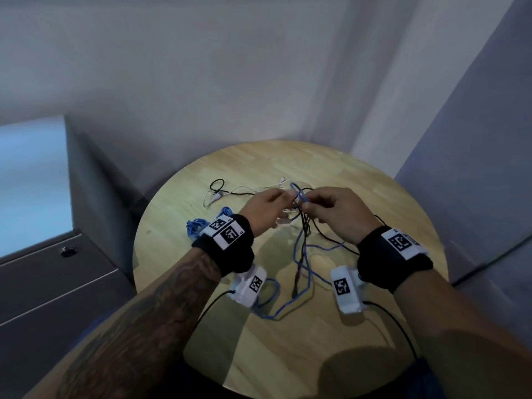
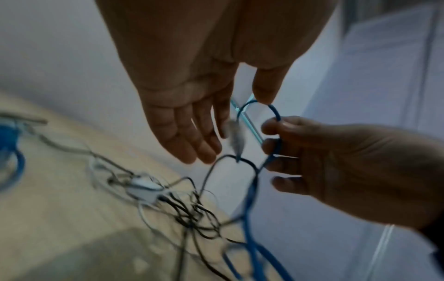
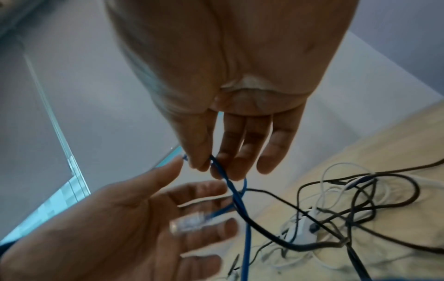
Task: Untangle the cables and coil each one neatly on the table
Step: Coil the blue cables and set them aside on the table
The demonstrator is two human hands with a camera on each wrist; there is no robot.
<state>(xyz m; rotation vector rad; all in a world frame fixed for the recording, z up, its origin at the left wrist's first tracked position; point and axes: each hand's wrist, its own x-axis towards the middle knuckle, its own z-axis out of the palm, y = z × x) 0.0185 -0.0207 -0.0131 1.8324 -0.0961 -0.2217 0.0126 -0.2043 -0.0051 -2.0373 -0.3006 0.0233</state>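
Note:
Over the round wooden table (image 1: 359,197) both hands work a tangle of blue, black and white cables. My right hand (image 1: 306,204) (image 3: 211,167) pinches a loop of the blue cable (image 1: 299,194) (image 3: 240,199) between thumb and forefinger, lifted off the table. My left hand (image 1: 283,197) (image 2: 230,114) is beside it with fingers straight and spread; its thumb touches the top of the loop. The blue cable's clear plug (image 3: 190,222) (image 2: 235,138) hangs blurred in front of the left fingers. The blue cable's remaining length (image 1: 302,254) drops to the table among black strands.
A bundled blue cable (image 1: 195,228) lies by my left wrist. A black cable loop (image 1: 218,182) and a white cable (image 1: 244,188) trail to the far left. A small white box (image 3: 305,224) sits in the tangle. A grey cabinet (image 1: 57,269) stands left of the table.

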